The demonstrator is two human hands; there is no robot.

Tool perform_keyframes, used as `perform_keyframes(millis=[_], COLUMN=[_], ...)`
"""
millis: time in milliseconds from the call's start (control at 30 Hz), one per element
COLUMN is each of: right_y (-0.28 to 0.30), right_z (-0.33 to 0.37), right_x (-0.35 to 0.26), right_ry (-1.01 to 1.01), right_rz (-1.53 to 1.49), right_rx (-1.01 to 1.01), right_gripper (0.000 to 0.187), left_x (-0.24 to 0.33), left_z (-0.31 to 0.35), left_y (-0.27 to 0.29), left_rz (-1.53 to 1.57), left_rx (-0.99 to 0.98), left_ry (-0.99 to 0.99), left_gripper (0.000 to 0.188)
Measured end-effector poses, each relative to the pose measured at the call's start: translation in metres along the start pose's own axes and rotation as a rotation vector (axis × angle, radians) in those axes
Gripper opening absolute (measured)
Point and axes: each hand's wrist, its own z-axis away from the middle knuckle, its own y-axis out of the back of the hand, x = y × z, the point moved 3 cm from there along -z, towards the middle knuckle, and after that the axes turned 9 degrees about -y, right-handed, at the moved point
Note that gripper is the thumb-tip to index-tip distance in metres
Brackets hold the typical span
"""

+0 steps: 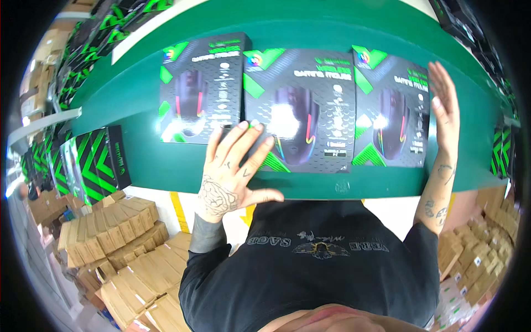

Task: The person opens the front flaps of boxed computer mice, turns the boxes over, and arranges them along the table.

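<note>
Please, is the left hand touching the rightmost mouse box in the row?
Apart. The head view shows it: most of the middle mouse box lies between the left hand and the rightmost mouse box.

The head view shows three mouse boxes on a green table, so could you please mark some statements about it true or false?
1. Three mouse boxes lie in a row on the green table. True.
2. The right hand is beside the right-hand box. True.
3. The left hand is at the right-hand box. False: its fingers reach the lower left part of the middle box.
4. Brown cartons are stacked on the green table. False: they are off it, toward the lower left and lower right of the picture.
5. The person wears a black top. True.
</note>
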Motion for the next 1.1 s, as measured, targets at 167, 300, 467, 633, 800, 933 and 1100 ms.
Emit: perform_keyframes(millis=[167,300,467,633,800,933,1100], right_y=[-0.013,-0.014,-0.009,-0.01,-0.007,-0.005,-0.001], right_z=[0.002,0.0,-0.005,-0.007,-0.008,-0.008,-0.012], right_x=[-0.017,-0.006,0.004,0.004,0.005,0.008,0.02], right_ry=[-0.123,-0.077,-0.079,-0.082,-0.077,-0.056,-0.032], right_rz=[0.024,-0.032,-0.029,-0.047,-0.018,-0.002,0.062], right_rx=[0.006,0.014,0.058,0.033,0.036,0.028,0.031], right_gripper=[0.059,0.055,0.051,0.05,0.05,0.05,0.05], left_x=[-0.064,-0.111,-0.113,-0.123,-0.112,-0.105,-0.075], left_z=[0.006,0.036,0.04,0.062,0.044,0.073,0.094], left_y=[0.034,0.02,0.012,0.009,0.01,-0.014,-0.015], left_rz=[-0.14,0.181,0.103,-0.176,-0.248,-0.616,-0.446], left_rx=[0.267,0.179,0.291,0.667,0.588,0.387,0.616], left_ry=[0.237,0.45,0.379,0.328,0.414,0.425,0.439], left_gripper=[0.104,0.115,0.109,0.06,0.013,0.02,0.036])
